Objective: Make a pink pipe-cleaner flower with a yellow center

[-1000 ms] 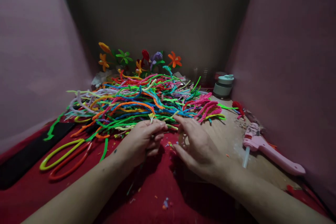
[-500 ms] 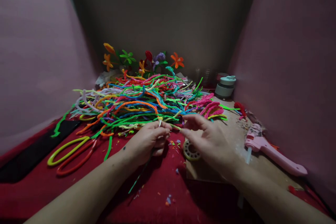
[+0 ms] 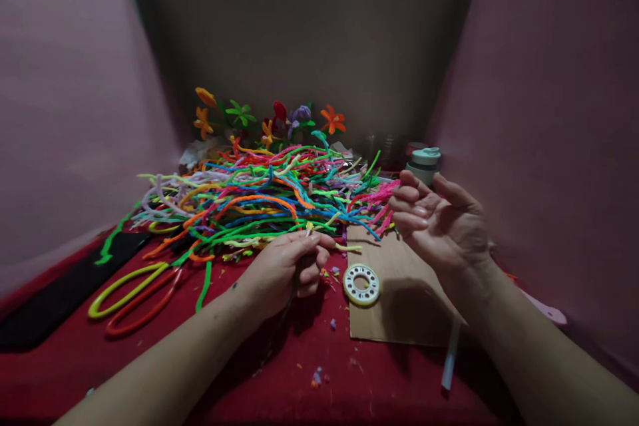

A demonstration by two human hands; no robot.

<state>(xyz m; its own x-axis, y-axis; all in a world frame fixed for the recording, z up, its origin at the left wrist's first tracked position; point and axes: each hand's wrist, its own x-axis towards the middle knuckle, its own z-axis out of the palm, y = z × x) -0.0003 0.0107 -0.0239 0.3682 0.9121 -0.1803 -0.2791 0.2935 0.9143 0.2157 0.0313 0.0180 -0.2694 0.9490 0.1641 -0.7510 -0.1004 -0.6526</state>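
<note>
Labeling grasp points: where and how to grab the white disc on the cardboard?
I'd pinch the white disc across opposite sides of its outer rim, from above: it lies flat on the cardboard, its round rim uncovered, and its left edge seems to overhang the board slightly.

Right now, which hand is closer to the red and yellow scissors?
Left. The left hand is to the right of the scissors; the right hand is farther right, raised over the cardboard.

The white spool [image 3: 361, 285] lies on the cardboard [image 3: 394, 309], below the raised right hand [image 3: 439, 223].
</note>
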